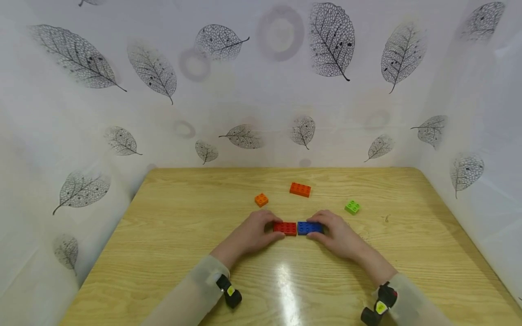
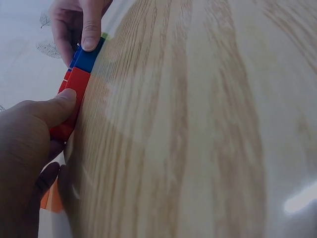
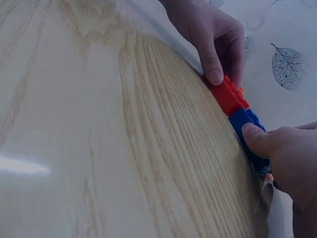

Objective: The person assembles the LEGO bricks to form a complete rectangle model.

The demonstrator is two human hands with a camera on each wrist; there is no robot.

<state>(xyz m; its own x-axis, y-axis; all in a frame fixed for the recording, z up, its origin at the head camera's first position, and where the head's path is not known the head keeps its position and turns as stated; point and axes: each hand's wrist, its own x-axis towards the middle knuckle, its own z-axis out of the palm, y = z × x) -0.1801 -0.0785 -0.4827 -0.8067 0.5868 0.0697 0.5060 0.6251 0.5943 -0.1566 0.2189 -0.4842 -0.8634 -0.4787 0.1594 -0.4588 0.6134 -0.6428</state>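
Near the middle of the table, a red building brick (image 1: 287, 228) and a blue building brick (image 1: 303, 227) lie end to end, studs up. From above a thin gap shows between them; in the wrist views their ends look nearly touching. My left hand (image 1: 258, 232) grips the red brick (image 2: 75, 99) by its long sides, thumb (image 2: 62, 105) on the near side. The blue brick (image 3: 241, 122) is pinched the same way by my right hand (image 1: 338, 235), its thumb (image 3: 257, 139) along the near face. The fingers behind the bricks are partly hidden.
Beyond the hands lie a small orange brick (image 1: 261, 199), an orange-red brick (image 1: 300, 189) and a small green brick (image 1: 352, 207). They rest on the wooden table (image 1: 183, 203). A white leaf-printed cloth (image 1: 261, 90) rises behind the table and along its sides.
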